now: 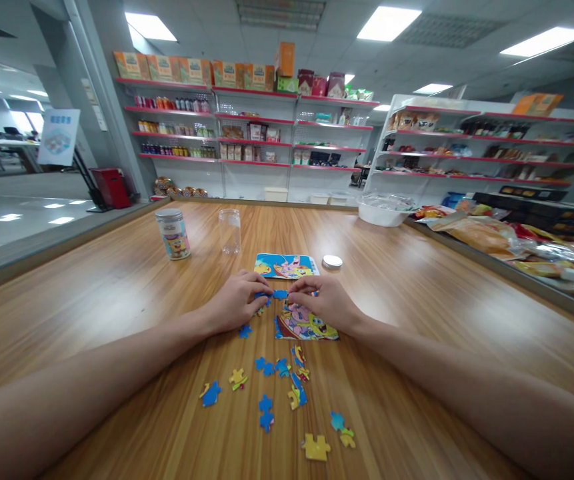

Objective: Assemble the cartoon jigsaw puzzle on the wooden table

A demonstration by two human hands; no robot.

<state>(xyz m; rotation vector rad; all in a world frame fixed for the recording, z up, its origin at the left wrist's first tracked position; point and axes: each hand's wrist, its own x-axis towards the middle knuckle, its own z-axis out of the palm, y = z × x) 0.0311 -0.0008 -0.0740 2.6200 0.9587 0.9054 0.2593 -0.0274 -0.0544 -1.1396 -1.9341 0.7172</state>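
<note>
loose pieces (265, 404) near | both hands' grip pinching blue piece (280, 294)

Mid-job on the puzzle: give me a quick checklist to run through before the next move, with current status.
1. Left hand on a blue piece: ok, fingertips at it.
2. Right hand at the same spot: ok.
3. Assembled part flat on the table: ok.
4. Loose pieces within reach, near side: ok.
5. Reference picture visible: ok.
6. Piece seated fully: cannot tell, fingers hide it.
</note>
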